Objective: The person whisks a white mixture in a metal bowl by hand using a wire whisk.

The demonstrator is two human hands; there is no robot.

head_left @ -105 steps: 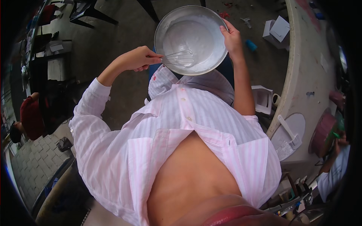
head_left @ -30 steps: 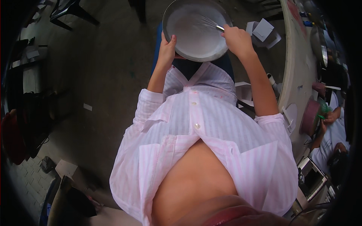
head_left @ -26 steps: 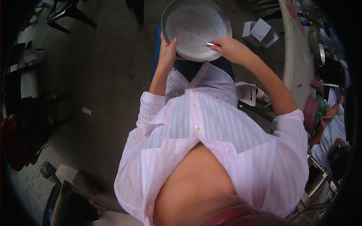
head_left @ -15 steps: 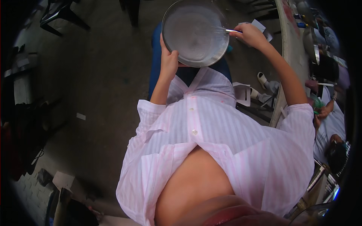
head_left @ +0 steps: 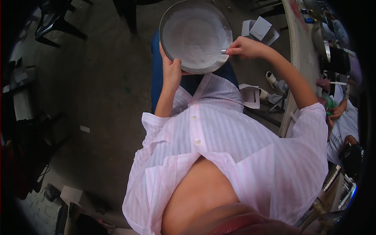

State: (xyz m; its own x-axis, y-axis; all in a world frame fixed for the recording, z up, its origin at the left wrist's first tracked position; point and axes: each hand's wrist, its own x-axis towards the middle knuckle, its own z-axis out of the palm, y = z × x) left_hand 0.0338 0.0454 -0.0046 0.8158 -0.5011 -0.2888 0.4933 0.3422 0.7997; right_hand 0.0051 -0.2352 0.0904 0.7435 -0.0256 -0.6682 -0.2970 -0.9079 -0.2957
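A large round metal bowl [head_left: 231,33] is held over my lap, with a pale, whitish layer of liquid or batter [head_left: 188,31] inside it. My left hand [head_left: 170,68] grips the bowl's near left rim, thumb on the upper side and the other fingers partly hidden beneath. In my right hand [head_left: 244,47] is a wire whisk [head_left: 213,51], held by its handle at the bowl's right edge. The whisk's wires reach into the pale contents at the near right of the bowl.
A long table [head_left: 299,43] runs along the right, carrying pans and other items. Another person's hand [head_left: 337,111] is beyond it with something green. White papers [head_left: 260,28] lie to the right of the bowl. A dark plastic chair [head_left: 58,23] stands far left.
The whisk has swept nearer to me and leftward within the bowl, my right hand moving with it. The bowl and left hand have shifted slightly left in view.
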